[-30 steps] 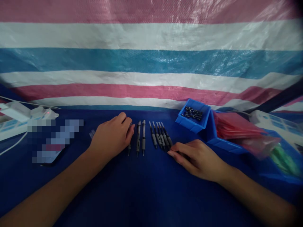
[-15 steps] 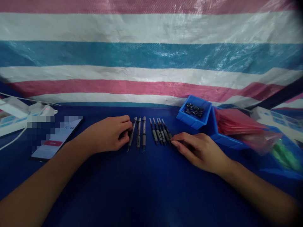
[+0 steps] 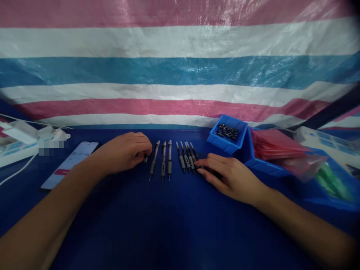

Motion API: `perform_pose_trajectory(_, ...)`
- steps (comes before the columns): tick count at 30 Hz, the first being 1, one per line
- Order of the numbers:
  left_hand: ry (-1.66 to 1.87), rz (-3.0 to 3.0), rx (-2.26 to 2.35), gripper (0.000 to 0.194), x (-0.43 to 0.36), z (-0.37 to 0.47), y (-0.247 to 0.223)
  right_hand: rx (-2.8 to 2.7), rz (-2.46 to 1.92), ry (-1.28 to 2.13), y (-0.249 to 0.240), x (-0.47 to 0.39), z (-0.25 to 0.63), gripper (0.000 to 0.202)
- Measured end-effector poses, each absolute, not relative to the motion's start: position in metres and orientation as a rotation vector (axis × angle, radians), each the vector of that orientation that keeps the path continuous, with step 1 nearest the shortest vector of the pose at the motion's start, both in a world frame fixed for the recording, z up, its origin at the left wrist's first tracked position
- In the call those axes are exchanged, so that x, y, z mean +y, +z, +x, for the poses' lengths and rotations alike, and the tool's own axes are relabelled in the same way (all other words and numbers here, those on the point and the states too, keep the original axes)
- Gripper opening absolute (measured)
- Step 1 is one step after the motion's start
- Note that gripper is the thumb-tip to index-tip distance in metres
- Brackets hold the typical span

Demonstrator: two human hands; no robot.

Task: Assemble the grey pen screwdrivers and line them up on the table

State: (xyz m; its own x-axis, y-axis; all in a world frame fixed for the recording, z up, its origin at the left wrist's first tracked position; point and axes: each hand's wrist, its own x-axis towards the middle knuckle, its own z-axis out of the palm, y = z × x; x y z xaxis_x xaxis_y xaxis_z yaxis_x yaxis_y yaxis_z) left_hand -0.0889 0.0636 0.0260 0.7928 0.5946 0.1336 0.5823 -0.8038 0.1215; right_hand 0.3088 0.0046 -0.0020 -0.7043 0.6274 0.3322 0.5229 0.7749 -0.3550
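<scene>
My left hand (image 3: 128, 153) is closed, its fingers curled left of a row of three pens. A small dark thing shows at its fingertips, too small to name. The three pens, the left one (image 3: 154, 161), the middle one (image 3: 163, 161) and the right one (image 3: 170, 160), have clear barrels and grey grips and lie tips toward me. Several shorter pen parts with grey grips (image 3: 182, 161) and thin pale upper ends lie side by side to their right. The thumb and index finger of my right hand (image 3: 232, 178) close at the rightmost pen part (image 3: 194, 150), hiding its lower end.
A small blue bin (image 3: 222, 143) holds black pieces (image 3: 227, 131). Beside it, another blue bin (image 3: 267, 168) carries red plastic bags (image 3: 281, 148), with a green bundle (image 3: 333, 182) farther right. A phone (image 3: 71, 163) and a white power strip (image 3: 19, 152) lie left; a striped sheet (image 3: 180, 69) hangs behind.
My left hand has moved a little left and away from the left pen, now showing a small dark thing at its fingertips. My right fingertips have shifted slightly left over the rightmost pen part.
</scene>
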Motion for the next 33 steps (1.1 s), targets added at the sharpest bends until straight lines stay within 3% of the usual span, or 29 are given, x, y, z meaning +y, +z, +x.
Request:
perform_pose_trajectory(15, 0.145, 2.958, 1.067, 0.03, 0.054, -0.079, 0.028, -2.547, -0.982, 0.335, -0.001, 0.003, 0.309, 0.015)
perform_pose_trajectory(19, 0.337, 3.144, 1.111, 0.021, 0.048, -0.075, 0.029, -2.511, -1.006, 0.351, -0.002, 0.002, 0.31, 0.01)
perform_pose_trajectory(24, 0.821, 3.257, 1.011, 0.026, 0.027, -0.056, 0.038, -2.517, -1.005, 0.356, -0.002, 0.002, 0.31, 0.013)
perform_pose_trajectory(30, 0.919, 3.27, 0.964, 0.043, 0.003, -0.029, 0.026, -2.516, -1.011, 0.325, -0.003, 0.003, 0.309, 0.019)
perform_pose_trajectory(33, 0.988, 3.239, 0.88, 0.033, -0.003, -0.014, 0.015, -2.488, -1.023, 0.335, -0.003, 0.003, 0.31, 0.022)
